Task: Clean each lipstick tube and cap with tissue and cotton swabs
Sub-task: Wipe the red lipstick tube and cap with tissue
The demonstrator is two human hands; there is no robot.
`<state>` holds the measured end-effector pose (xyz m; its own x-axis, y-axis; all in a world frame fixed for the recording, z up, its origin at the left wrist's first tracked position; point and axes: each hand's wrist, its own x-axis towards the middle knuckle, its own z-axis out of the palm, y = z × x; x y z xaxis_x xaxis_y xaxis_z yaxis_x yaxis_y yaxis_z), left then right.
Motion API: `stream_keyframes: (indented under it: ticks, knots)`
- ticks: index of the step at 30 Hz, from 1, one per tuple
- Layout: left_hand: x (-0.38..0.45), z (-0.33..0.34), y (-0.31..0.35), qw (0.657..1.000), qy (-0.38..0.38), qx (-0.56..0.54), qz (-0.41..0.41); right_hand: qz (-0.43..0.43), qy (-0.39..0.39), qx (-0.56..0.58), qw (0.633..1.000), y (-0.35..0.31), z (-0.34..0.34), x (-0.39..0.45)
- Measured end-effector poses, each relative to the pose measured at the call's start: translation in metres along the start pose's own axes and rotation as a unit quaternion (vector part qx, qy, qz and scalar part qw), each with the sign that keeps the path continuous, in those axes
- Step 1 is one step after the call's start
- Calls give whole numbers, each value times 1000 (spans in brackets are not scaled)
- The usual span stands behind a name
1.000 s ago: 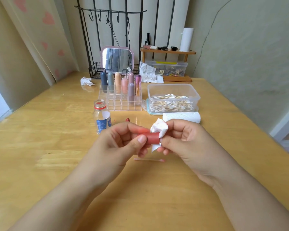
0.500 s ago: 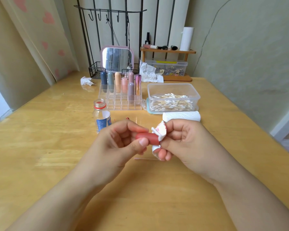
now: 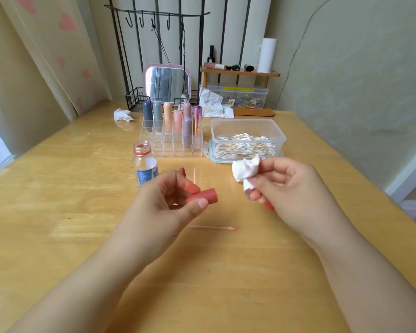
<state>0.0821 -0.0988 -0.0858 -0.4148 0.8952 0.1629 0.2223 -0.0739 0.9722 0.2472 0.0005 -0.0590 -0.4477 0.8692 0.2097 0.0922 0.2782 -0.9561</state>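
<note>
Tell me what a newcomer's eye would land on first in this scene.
First, the two hands at centre: the left hand pinches a red lipstick cap, and the right hand grips a stained tissue, held apart from it. Behind them stands a clear organizer of pastel lipstick tubes, beside a box of cotton swabs.

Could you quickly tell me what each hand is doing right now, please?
Left hand: fingers and thumb grip the red lipstick cap.
Right hand: fingers pinch the stained tissue, held apart from the cap.
</note>
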Motion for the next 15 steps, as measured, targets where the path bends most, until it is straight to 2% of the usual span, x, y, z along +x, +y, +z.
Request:
stream_keyframes:
  ticks: [2, 5, 10, 13, 15]
  knots:
    - [0, -2, -3, 991, 13, 131, -10, -41, 38, -120, 991, 10, -2, 4]
    - [-2, -4, -1, 957, -2, 289, -9, -105, 33, -304, 946, 24, 7, 6]
    - [1, -12, 3, 905, 20, 423, -41, -66, 44, -368, 927, 41, 16, 16]
    - [5, -19, 2, 886, 24, 459, -63, -70, 12, -401, 913, 41, 19, 13]
    - [7, -21, 1, 878, 21, 472, -78, -104, -38, -367, 924, 34, 22, 5]
